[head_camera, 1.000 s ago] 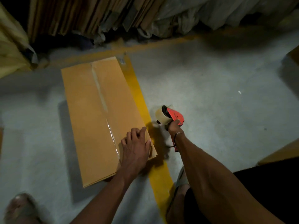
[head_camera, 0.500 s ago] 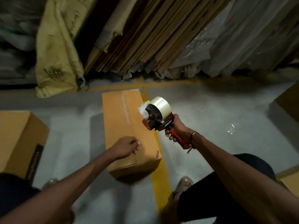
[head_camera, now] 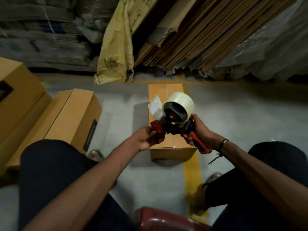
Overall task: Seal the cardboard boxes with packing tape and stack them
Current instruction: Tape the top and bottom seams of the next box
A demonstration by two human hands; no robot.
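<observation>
Red plastic and a pale roll of clear tape fill the middle of the view: a tape dispenser (head_camera: 175,124) held up in both hands above a long cardboard box (head_camera: 168,144). The right hand (head_camera: 198,132) is wrapped around the red handle, fingers curled tight. The left hand (head_camera: 148,139) pinches the front end of the dispenser near the cutter, fingers curled on it. A loose flap of tape (head_camera: 155,107) sticks up beside the roll (head_camera: 179,105).

The box lies on the grey floor (head_camera: 233,117), just below the hands, partly on a yellow floor line (head_camera: 193,170). A strip of clear tape seems to run along its top seam. To the left, two more brown boxes (head_camera: 73,117) sit together, well apart from the taped one.

Risks, as a judgement: the loose tape end could fold and stick to itself or to the fingers, and the left fingers are close to the cutter.

Hard to tell: the cutter blade itself is hidden by the left hand. The box's far end is covered by the roll. The leftmost box is cut off by the frame. Leaning cardboard sheets (head_camera: 200,39) behind are dim and blurred.
</observation>
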